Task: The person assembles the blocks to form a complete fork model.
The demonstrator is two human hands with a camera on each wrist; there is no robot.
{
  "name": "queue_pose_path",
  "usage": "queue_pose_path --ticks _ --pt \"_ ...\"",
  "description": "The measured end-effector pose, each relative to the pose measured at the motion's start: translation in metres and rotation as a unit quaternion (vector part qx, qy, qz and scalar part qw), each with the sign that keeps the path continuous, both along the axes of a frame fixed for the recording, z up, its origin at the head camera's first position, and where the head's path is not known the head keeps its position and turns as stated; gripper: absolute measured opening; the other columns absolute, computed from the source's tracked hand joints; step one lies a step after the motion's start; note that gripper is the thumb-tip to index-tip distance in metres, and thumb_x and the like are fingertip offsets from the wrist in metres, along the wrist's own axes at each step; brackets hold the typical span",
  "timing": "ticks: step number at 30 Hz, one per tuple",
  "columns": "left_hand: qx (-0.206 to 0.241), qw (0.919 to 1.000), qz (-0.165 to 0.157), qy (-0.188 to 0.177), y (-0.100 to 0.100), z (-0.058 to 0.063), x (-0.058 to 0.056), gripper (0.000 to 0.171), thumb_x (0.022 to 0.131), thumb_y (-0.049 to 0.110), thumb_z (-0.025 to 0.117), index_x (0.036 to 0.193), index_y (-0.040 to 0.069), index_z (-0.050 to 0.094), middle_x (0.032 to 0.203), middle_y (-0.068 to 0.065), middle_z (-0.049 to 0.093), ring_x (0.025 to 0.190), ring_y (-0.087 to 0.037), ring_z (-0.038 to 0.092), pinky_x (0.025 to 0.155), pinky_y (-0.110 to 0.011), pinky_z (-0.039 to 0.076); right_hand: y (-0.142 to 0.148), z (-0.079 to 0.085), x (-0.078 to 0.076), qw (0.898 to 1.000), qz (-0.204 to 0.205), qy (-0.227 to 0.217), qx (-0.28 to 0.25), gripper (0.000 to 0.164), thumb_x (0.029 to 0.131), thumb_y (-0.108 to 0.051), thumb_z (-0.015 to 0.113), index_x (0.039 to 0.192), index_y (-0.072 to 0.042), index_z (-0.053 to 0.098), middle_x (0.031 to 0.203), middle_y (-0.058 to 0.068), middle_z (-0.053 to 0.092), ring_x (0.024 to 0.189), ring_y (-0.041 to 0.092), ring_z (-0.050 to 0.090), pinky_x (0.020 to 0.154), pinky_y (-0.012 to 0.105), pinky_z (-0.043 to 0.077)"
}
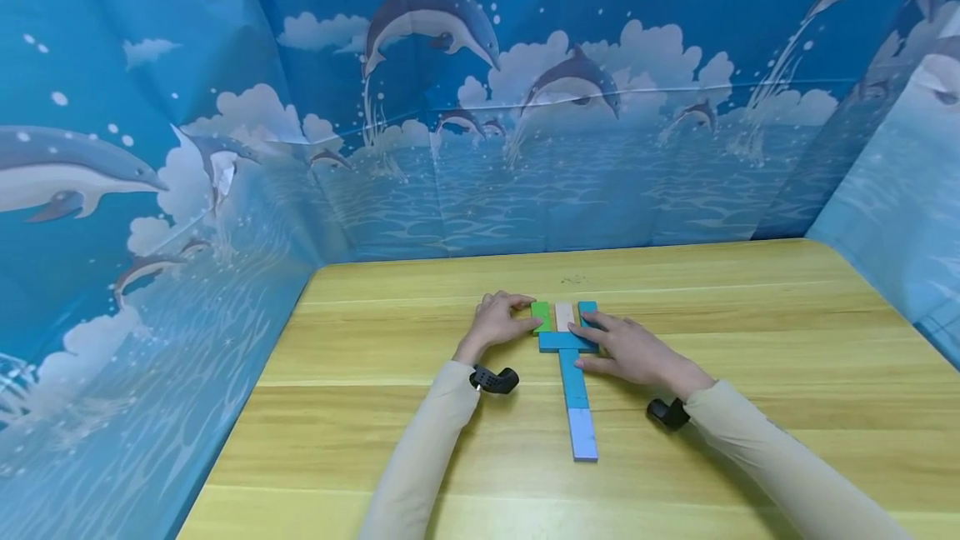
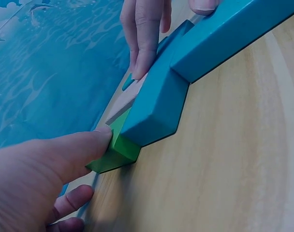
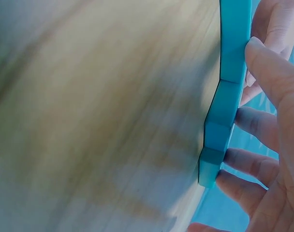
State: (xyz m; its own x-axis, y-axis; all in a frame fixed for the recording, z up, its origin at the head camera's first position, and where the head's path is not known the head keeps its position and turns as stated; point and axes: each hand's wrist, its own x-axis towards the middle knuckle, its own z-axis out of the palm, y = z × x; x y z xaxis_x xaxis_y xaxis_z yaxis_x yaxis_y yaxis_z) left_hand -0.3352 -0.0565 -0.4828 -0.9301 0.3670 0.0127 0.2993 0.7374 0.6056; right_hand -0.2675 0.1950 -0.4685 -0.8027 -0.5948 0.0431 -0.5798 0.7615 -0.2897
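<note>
Flat wooden blocks lie in a fork-like pattern on the table. A green block [image 1: 541, 317], a pale block [image 1: 564, 317] and a short blue block [image 1: 588, 307] stand side by side above a blue crosswise block [image 1: 557, 342]. Below it runs a long blue block [image 1: 574, 382], ending in a lavender block [image 1: 583, 437]. My left hand [image 1: 497, 320] pinches the green block between thumb and forefinger; in the left wrist view the thumb [image 2: 96, 141] rests on its near edge. Spread over the blue blocks, my right hand [image 1: 636, 350] touches them with extended fingertips, its thumb [image 3: 268, 63] on the long one.
The wooden table [image 1: 330, 432] extends around the blocks on all sides. A dolphin-printed curtain [image 1: 540, 190] hangs along its back edge and both sides. Black wrist cameras [image 1: 495, 380] sit on both wrists, close above the tabletop.
</note>
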Motion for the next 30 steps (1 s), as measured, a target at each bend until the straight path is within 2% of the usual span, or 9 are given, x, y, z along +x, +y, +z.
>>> queue_pose_path --ticks 21,26,30 --pt "-0.016 0.9997 -0.014 -0.011 -0.0013 0.0015 -0.0019 0.055 0.089 0.048 0.062 0.137 0.022 0.052 0.111 0.001 0.054 0.095 -0.017 0.041 0.082 -0.033 0.033 -0.0023 0.0028 -0.0038 1.0 0.001 -0.005 0.007 0.067 0.091 -0.052 0.055 0.143 -0.012 0.044 0.144 0.023 0.036 0.123 0.042 0.044 0.096 0.065 0.027" --pt "0.002 0.9998 0.0 -0.019 -0.0003 0.0002 -0.0033 0.06 0.09 0.055 0.056 0.14 0.023 0.049 0.114 0.0 0.053 0.1 -0.018 0.042 0.085 -0.035 0.034 -0.0014 0.0038 -0.005 1.0 -0.005 -0.006 0.013 0.068 0.091 -0.055 0.053 0.144 -0.013 0.044 0.144 0.022 0.036 0.124 0.042 0.043 0.097 0.065 0.026" --pt "0.023 0.9995 0.018 -0.008 -0.0015 0.0016 -0.0017 0.061 0.092 0.057 0.049 0.141 0.021 0.048 0.119 -0.004 0.053 0.107 -0.022 0.044 0.09 -0.04 0.033 -0.0016 0.0046 -0.0069 1.0 -0.008 -0.012 0.012 0.069 0.091 -0.056 0.052 0.144 -0.013 0.044 0.145 0.022 0.036 0.124 0.042 0.043 0.098 0.065 0.025"
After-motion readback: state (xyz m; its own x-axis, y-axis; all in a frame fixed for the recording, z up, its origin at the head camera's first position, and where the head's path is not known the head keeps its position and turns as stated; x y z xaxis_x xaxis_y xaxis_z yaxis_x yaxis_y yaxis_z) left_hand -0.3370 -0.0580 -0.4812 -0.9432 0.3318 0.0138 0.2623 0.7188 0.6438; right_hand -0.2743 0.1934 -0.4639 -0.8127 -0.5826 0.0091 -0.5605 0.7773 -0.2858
